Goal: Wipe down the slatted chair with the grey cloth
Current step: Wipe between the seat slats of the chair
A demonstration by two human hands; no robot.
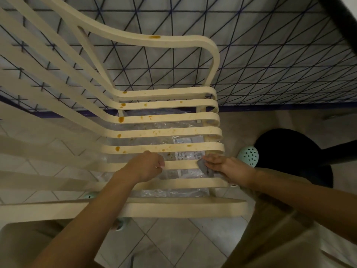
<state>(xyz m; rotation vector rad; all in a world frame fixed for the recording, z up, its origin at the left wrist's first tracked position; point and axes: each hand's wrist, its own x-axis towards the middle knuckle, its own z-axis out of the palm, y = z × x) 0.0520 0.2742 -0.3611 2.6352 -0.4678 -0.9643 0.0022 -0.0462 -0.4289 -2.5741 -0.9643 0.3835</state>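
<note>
Right hand, fingers straight, presses grey cloth onto slatted chair; cloth likely limp, best bunched. Left hand fingers curl round stiff slat.

The cream slatted chair was spattered with orange-brown stains along its seat slats and one armrest. The crumpled grey cloth was pressed onto a near seat slat.
</note>
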